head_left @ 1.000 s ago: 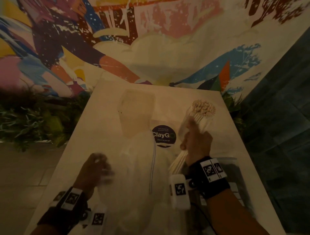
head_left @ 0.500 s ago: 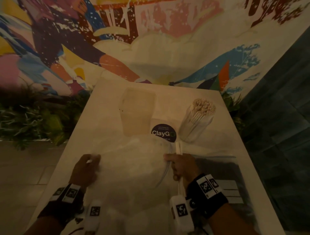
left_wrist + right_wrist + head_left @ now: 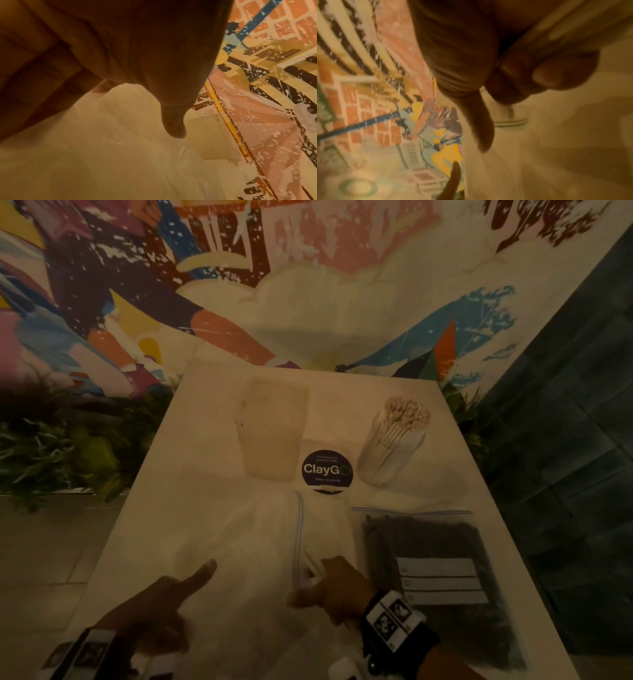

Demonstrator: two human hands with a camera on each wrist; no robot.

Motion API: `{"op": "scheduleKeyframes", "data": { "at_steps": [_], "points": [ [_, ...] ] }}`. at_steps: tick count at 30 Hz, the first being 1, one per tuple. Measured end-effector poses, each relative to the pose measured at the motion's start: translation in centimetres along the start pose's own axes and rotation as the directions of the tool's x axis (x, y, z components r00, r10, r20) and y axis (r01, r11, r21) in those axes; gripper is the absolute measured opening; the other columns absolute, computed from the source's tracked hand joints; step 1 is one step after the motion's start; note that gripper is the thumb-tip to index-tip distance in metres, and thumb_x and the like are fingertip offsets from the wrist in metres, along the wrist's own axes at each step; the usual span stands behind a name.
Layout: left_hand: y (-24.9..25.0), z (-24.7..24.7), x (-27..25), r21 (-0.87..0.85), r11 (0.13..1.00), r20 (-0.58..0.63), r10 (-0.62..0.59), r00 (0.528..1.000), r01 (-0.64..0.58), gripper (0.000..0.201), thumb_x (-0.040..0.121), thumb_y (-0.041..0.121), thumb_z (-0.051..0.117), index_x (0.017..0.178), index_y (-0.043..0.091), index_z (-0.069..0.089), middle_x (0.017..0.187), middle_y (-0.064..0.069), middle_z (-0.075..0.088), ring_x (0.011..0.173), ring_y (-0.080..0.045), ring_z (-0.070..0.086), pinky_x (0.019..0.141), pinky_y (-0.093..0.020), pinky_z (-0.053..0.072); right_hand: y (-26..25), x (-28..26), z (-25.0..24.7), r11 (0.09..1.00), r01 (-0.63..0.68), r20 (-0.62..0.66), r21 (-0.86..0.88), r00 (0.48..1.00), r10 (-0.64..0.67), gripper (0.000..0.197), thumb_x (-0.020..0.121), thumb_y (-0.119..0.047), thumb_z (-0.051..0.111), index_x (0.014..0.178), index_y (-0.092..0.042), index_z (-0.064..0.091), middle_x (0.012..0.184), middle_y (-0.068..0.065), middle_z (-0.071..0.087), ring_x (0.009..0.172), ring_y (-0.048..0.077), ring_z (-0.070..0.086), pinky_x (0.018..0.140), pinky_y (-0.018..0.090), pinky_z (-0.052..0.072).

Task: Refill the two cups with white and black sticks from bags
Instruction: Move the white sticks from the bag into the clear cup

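White sticks [image 3: 399,433] fill one cup [image 3: 390,460]; right hand [image 3: 337,589] seemingly pinches sticks, left hand [image 3: 161,604] spread.

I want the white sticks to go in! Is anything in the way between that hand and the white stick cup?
Nothing visible is. The right hand pinches a few white sticks at the clear bag's mouth; only bare table lies between it and the white stick cup.

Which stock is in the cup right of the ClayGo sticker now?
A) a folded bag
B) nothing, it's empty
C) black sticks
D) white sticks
D: in the head view the cup right of the ClayGo sticker is packed with upright white sticks, while the black sticks lie in their zip bag nearer the person.
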State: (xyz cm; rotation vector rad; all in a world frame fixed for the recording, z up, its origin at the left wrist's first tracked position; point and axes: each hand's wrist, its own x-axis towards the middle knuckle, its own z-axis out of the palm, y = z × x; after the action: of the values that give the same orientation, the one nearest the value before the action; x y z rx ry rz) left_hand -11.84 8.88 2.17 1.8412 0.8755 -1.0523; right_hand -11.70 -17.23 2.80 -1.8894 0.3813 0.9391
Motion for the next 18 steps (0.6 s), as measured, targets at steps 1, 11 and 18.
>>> {"op": "scheduleKeyframes", "data": {
  "at_steps": [1, 11, 18],
  "points": [
    [-0.2, 0.4, 0.0, -0.045, 0.998, 0.007, 0.045, 0.999, -0.045, 0.053, 0.079, 0.044, 0.069, 0.118, 0.018, 0.045, 0.1, -0.023, 0.065, 0.074, -0.036, 0.069, 0.073, -0.048, 0.059, -0.2, 0.3, 0.4, 0.999, 0.034, -0.071, -0.012, 0.997, -0.035, 0.027, 0.072, -0.028, 0.081, 0.071, -0.018, 0.056, 0.057, -0.001, 0.051, 0.038, 0.007, 0.044, 0.035, 0.021, 0.035],
    [-0.4, -0.7, 2.7, -0.35, 0.791, -0.393, 0.363, 0.845, -0.503, 0.04, 0.094, 0.003, 0.051, 0.129, 0.023, 0.05, 0.085, -0.013, 0.056, 0.063, -0.027, 0.048, 0.055, -0.032, 0.043, -1.3, -1.6, -5.9, 0.891, 0.001, -0.255, -0.454, 0.958, -0.131, 0.014, 0.084, -0.026, 0.066, 0.088, -0.016, 0.056, 0.082, -0.004, 0.053, 0.082, 0.016, 0.054, 0.054, 0.016, 0.039],
    [-2.7, -0.2, 4.8, 0.328, 0.802, -0.364, 0.595, 0.716, -0.5, 0.042, 0.085, 0.011, 0.065, 0.116, 0.038, 0.057, 0.097, -0.001, 0.053, 0.081, -0.022, 0.055, 0.071, -0.031, 0.042, 1.9, -1.4, -6.6, 0.879, -0.149, -0.203, -0.453, 0.977, 0.061, 0.027, 0.077, -0.035, 0.071, 0.089, -0.017, 0.054, 0.09, 0.002, 0.055, 0.08, 0.017, 0.056, 0.058, 0.022, 0.046]
  ]
}}
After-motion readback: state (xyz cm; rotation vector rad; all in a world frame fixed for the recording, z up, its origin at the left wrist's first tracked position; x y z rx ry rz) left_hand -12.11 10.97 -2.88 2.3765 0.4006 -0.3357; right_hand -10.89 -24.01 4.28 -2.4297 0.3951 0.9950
